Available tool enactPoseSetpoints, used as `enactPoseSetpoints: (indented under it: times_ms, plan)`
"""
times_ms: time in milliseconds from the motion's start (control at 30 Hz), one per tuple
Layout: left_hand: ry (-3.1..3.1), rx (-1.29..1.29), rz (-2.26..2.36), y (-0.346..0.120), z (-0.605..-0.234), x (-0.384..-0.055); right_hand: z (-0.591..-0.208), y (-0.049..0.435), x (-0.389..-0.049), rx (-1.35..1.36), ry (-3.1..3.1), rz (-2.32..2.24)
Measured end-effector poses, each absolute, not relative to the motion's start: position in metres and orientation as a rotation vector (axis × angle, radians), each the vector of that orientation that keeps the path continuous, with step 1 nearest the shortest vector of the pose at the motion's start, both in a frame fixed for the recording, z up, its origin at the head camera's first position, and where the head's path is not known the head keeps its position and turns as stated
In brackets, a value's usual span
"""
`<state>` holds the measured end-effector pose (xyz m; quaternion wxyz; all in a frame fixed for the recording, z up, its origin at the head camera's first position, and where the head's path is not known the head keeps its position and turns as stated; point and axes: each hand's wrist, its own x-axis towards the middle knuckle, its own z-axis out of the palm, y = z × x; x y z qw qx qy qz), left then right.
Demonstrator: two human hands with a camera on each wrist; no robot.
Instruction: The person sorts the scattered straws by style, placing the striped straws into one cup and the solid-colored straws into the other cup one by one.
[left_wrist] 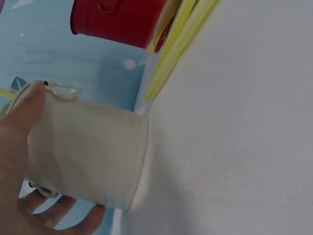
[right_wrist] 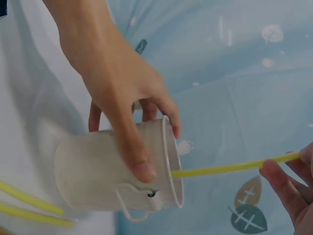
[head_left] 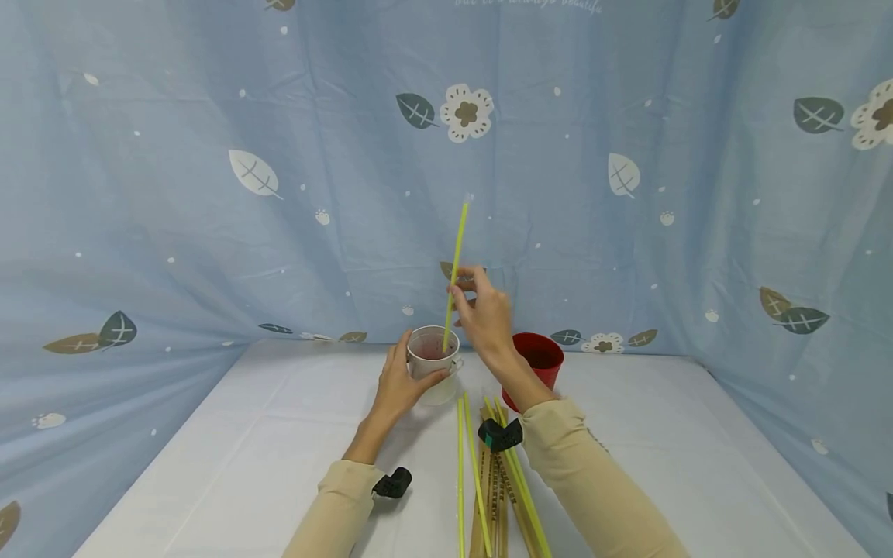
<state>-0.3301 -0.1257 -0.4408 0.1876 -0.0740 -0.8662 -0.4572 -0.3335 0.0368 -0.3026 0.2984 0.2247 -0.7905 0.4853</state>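
Observation:
A white metal bucket (head_left: pixel 434 370) with small side handles stands on the table, and my left hand (head_left: pixel 400 385) grips it around the side, thumb near the rim. Above it my right hand (head_left: pixel 486 314) pinches a thin yellow stick (head_left: pixel 456 244) between thumb and fingers. The stick is nearly upright, its lower end inside the bucket, as the right wrist view shows with the stick (right_wrist: pixel 220 170) passing the bucket's rim (right_wrist: pixel 179 196). The inside bottom of the bucket is hidden.
A red bucket (head_left: pixel 551 374) stands to the right, partly behind my right forearm. Several yellow sticks (head_left: pixel 461 473) and brown printed strips (head_left: pixel 499 504) lie on the white table (head_left: pixel 279 434) in front. Blue patterned cloth (head_left: pixel 349 194) hangs behind and at both sides.

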Motion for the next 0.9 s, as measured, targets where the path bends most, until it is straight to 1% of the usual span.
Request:
enactPoseSetpoints:
  times_ms: [467,900]
  plan:
    - [-2.437,-0.181,-1.304,-0.123,-0.44,-0.33,-0.326,0.032,-0.339,0.529,-2.181,1.353]
    - [-2.439,-0.197,-1.307,-0.123,-0.44,-0.331,-0.352,0.025,-0.344,0.459,-2.268,1.224]
